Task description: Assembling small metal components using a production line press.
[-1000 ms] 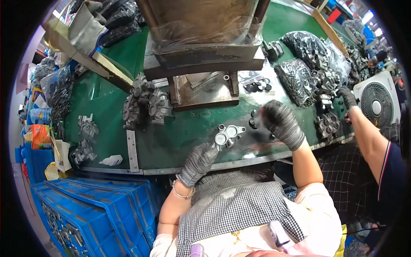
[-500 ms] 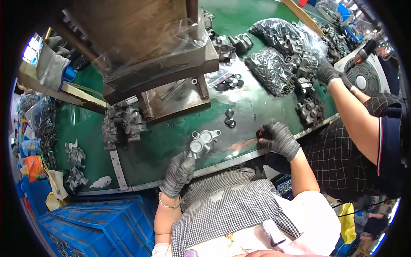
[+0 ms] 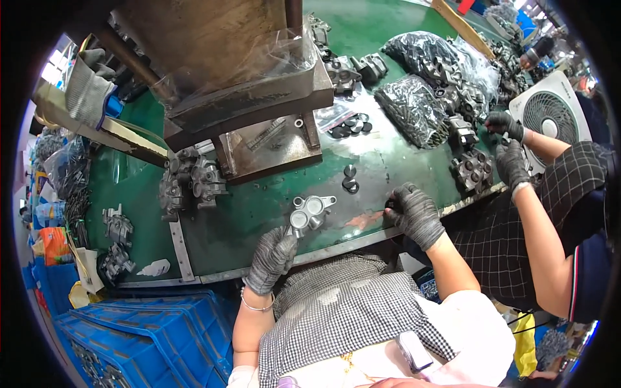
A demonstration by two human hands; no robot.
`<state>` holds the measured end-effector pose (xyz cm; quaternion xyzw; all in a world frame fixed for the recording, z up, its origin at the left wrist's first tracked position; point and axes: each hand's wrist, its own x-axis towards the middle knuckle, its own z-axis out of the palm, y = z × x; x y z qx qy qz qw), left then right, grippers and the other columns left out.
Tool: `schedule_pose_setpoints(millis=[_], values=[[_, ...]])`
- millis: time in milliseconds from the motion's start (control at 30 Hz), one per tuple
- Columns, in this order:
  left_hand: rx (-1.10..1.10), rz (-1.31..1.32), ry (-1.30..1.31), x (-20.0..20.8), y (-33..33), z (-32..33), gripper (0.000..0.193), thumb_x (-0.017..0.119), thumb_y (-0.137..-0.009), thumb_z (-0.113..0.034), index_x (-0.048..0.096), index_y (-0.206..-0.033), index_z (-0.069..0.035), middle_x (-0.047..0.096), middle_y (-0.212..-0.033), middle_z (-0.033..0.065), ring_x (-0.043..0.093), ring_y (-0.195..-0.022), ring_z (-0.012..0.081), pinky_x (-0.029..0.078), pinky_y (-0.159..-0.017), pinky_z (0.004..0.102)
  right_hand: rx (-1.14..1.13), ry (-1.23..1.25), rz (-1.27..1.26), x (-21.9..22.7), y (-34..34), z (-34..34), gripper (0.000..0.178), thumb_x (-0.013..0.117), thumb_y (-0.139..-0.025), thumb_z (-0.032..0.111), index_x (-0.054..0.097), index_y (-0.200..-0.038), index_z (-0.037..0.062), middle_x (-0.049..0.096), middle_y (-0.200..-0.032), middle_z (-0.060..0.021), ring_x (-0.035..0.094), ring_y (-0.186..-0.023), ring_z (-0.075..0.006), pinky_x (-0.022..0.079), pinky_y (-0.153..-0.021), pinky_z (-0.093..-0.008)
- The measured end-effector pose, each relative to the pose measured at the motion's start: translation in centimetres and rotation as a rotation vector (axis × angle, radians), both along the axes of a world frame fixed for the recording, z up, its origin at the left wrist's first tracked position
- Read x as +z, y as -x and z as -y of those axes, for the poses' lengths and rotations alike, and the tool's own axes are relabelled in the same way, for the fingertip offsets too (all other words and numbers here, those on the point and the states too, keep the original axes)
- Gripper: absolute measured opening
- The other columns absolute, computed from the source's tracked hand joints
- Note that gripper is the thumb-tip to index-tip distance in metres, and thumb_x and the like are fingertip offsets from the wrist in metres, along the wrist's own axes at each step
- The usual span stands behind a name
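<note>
My left hand [image 3: 270, 258], in a grey knitted glove, grips a silvery cast metal part [image 3: 309, 213] by its lower end. The casting has two round bores facing up and an eared lug at its right. To the right, my gloved right hand [image 3: 417, 212] is held over the bench edge with fingers curled and the thumb drawn in; what they pinch, if anything, is hidden. Between the hands and farther back lie a few small black discs [image 3: 350, 179] on the green bench [image 3: 259, 223]. More black discs [image 3: 352, 125] sit beside a clear plastic bag.
A heavy steel press [image 3: 259, 107] with a base block stands at the back left. Castings [image 3: 194, 181] cluster beside it. Bags of black parts [image 3: 412, 110] lie at the back right. At right, a co-worker's gloved hands [image 3: 511, 145] work near a fan [image 3: 550, 116]. Blue crates [image 3: 142, 336] stand lower left.
My right hand has shifted slightly left, its fingers curled. My left hand holds the casting almost unmoved. The co-worker's hands have moved lower, and the dark tool before the fan has gone from there.
</note>
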<state>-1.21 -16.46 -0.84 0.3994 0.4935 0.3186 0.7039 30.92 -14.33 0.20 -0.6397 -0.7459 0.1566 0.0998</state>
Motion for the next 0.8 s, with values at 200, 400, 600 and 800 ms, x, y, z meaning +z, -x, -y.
schedule_pose_setpoints(millis=[200,400,600,800], values=[[0.008,-0.012,-0.040,-0.2,0.0,0.0,0.034,0.057,-0.086,-0.038,0.050,-0.073,-0.007,0.046,-0.053,-0.0015,0.040,-0.041,0.0067,0.030,-0.037,0.0219,0.035,-0.078,-0.140,0.2,0.5,-1.3,0.028,0.073,-0.068,0.014,0.060,-0.091,0.0029,0.059,-0.085,-0.0143,0.059,-0.079,-0.0343,0.049,-0.069,-0.0406],[0.033,-0.046,-0.163,-0.8,-0.3,0.3,0.034,0.056,-0.086,-0.040,0.052,-0.078,-0.007,0.044,-0.053,-0.0022,0.038,-0.041,0.0062,0.029,-0.038,0.0211,0.359,-0.121,-0.386,4.9,8.3,-4.1,0.030,0.074,-0.068,0.019,0.060,-0.089,0.0033,0.059,-0.080,-0.0123,0.060,-0.073,-0.0316,0.049,-0.064,-0.0391],[-0.007,-0.063,-0.247,-0.4,-0.3,0.2,0.036,0.057,-0.086,-0.041,0.054,-0.082,-0.005,0.046,-0.055,-0.0034,0.039,-0.042,0.0053,0.030,-0.040,0.0208,0.750,-0.139,-0.238,5.1,12.8,-5.7,0.030,0.074,-0.069,0.023,0.061,-0.089,0.0050,0.059,-0.079,-0.0096,0.060,-0.071,-0.0300,0.048,-0.061,-0.0394],[-0.035,-0.116,-0.220,-0.1,0.1,0.1,0.035,0.055,-0.088,-0.035,0.065,-0.098,-0.003,0.050,-0.061,0.0067,0.043,-0.055,0.0156,0.038,-0.054,0.0336,0.824,-0.094,-0.188,5.0,12.9,-6.4,0.031,0.073,-0.069,0.024,0.061,-0.090,0.0056,0.059,-0.079,-0.0088,0.060,-0.071,-0.0294,0.048,-0.060,-0.0396]])
